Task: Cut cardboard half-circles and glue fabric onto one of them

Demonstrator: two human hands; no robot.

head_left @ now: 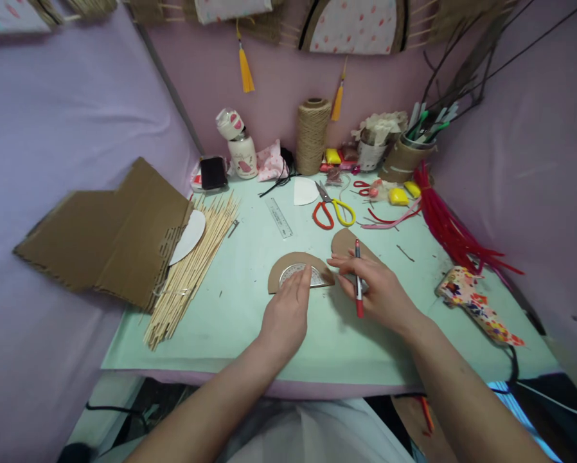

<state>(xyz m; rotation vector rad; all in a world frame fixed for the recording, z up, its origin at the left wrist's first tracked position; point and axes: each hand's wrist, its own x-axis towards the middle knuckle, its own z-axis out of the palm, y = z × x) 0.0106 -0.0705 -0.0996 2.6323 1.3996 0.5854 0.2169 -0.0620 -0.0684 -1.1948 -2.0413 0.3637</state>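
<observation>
A brown cardboard half-disc (pixel 276 273) lies on the pale green table top (pixel 250 321) with a clear protractor (pixel 312 275) on it. My left hand (pixel 286 315) lies flat on the protractor's near edge, fingers stretched out. My right hand (pixel 375 289) grips a red pen (pixel 358 283), its index finger reaching toward the half-disc's right corner. A second cardboard piece (pixel 344 241) lies just behind that hand.
A bundle of bamboo skewers (pixel 196 257) and folded cardboard sheets (pixel 110 238) lie at the left. Behind are a clear ruler (pixel 279 217), scissors (pixel 334 209), a twine spool (pixel 312 135) and jars. Red pipe cleaners (pixel 447 225) and a patterned glue gun (pixel 476 305) lie at the right.
</observation>
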